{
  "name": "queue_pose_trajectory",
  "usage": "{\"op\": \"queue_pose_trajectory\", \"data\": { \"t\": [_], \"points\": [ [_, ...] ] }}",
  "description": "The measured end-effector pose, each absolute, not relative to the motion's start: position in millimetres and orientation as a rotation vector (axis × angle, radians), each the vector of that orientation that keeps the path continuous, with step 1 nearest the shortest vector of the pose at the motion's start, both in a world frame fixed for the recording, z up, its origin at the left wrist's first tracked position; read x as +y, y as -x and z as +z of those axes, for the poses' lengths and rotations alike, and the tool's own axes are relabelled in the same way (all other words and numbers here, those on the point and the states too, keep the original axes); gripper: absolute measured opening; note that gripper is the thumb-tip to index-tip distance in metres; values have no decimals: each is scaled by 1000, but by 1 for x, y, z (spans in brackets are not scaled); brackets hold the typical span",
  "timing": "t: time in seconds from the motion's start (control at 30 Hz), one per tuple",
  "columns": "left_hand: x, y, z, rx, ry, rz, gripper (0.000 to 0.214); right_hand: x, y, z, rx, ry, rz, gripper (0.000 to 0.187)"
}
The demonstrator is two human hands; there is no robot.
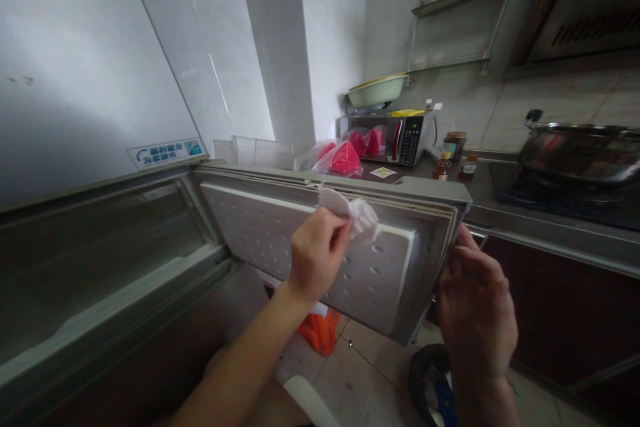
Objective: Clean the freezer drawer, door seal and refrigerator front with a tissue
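Note:
A refrigerator door (265, 233) stands open across the view, its white dimpled inner panel facing me. Pinched in my left hand (316, 252) is a crumpled white tissue (364, 219), up against the rubber door seal (295, 188) along the upper edge. My right hand (477, 300) grips the outer edge of the door at the right, some fingertips hidden behind it. To the left lies the open fridge compartment (115, 233), below an upper door with a blue-and-white sticker (165, 152).
Behind the door, a counter holds plastic-wrapped red items (345, 159), a microwave (413, 137) with a pale green basin (377, 91) on top, and small jars (469, 167). A steel pot (583, 153) stands on the stove. An orange bag (323, 332) and a dark bin (425, 373) are on the floor.

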State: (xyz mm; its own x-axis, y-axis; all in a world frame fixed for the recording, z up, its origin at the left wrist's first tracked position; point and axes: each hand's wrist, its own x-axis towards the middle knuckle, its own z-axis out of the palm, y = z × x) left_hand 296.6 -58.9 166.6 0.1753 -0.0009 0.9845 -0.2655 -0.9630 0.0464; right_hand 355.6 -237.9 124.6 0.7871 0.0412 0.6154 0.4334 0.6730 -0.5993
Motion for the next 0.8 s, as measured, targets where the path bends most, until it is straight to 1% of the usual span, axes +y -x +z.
{"op": "queue_pose_trajectory", "data": {
  "t": [0.17,0.3,0.47,0.63,0.73,0.8],
  "points": [
    [-109,-301,181,-469,-2424,1819,23,-239,-355,123,-645,785,-229,26],
    [-122,-304,183,-649,-2458,1852,30,-240,-357,121,-602,788,-224,23],
    [-116,-301,167,-715,-2508,1759,31,-240,-356,126,-607,809,-219,22],
    [-110,-295,128,-847,-2530,1632,28,-239,-355,127,-624,785,-197,20],
    [-109,-295,112,-862,-2523,1643,25,-239,-357,123,-643,762,-210,23],
    [-108,-295,111,-857,-2517,1684,23,-239,-358,121,-645,757,-233,26]
  ]
}}
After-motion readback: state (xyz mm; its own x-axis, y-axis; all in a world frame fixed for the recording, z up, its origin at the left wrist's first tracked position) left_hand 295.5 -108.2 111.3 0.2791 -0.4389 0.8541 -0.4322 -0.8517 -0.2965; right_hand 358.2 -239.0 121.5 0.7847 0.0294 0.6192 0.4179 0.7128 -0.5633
